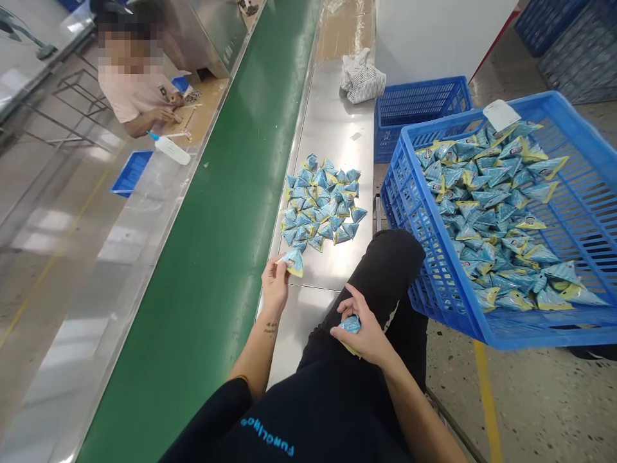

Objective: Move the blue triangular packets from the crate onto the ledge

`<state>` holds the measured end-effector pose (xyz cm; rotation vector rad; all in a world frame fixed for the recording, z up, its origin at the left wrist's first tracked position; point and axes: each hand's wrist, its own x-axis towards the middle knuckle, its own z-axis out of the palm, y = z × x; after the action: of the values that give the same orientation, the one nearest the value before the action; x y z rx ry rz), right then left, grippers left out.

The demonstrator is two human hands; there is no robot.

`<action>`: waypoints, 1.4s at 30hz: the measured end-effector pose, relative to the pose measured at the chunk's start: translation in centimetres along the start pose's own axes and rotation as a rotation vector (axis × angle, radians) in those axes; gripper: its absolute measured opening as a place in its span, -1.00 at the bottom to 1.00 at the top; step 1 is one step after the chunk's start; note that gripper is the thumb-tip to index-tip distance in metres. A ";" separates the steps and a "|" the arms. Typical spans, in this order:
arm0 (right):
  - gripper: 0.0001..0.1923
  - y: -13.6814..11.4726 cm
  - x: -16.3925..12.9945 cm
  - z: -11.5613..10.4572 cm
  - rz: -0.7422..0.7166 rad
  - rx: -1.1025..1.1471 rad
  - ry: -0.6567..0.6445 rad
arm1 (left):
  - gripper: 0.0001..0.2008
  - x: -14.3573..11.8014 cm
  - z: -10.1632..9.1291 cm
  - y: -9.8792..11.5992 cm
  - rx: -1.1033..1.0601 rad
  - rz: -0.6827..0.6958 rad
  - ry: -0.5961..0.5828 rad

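While our left hand [276, 286] pinches one packet [294, 262] by its edge, the bunch of packets [321, 202] on the metal counter [332, 267] lies just ahead and slightly right; our right hand [365, 331], fingers around another packet [351, 324] above our thigh [376, 276], is farther off.

A dark shirt [318, 418] is worn, printed with blue lettering [267, 437]. Beyond the shirt, black trousers [385, 267] are seen; past its left sleeve [216, 411], an orange band [242, 378] and small dark forearm markings [270, 328] are shown.
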<state>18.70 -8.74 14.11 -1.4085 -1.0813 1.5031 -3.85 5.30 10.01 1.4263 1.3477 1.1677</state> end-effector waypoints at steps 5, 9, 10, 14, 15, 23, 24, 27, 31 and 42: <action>-0.32 0.1 0.2 0.0 -0.014 -0.022 -0.047 | -0.69 0.5 -1.8 -4.1 0.559 0.323 -0.189; -0.38 0.4 0.2 0.0 -0.023 -0.037 -0.044 | -0.72 1.2 -0.1 -6.9 0.796 0.248 -0.307; -0.40 0.4 0.2 -0.1 -0.027 -0.048 -0.044 | -0.73 1.7 0.7 -7.3 0.835 0.222 -0.367; -0.45 0.3 -0.1 -0.4 -0.050 -0.083 -0.047 | -0.71 4.2 3.9 -8.1 0.964 0.030 -0.464; -0.46 0.2 -0.2 -0.4 -0.055 -0.086 -0.038 | -0.70 4.8 4.4 -8.0 0.989 -0.029 -0.478; -0.66 -0.4 -0.9 0.2 -0.311 0.077 0.194 | -0.63 1.4 4.2 -3.9 0.510 0.085 -0.171; -0.68 -0.5 -1.0 0.3 -0.360 0.094 0.279 | -0.59 -0.6 4.0 -2.6 0.350 0.117 -0.212; -0.72 -0.9 -1.0 0.4 -0.484 0.071 0.509 | -0.38 -7.2 4.2 1.7 -0.126 0.094 -0.572; -0.48 -1.3 -1.0 0.2 -0.568 -0.025 0.487 | -0.36 -11.0 5.7 4.8 -0.397 -0.097 -0.655; -0.53 -0.3 -2.0 -0.8 -0.444 0.003 0.440 | -0.74 0.4 5.9 -2.8 0.258 0.274 -0.292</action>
<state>19.61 -10.48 15.03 -1.3064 -1.0223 0.8306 1.26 6.06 5.99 1.9344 1.1516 0.9281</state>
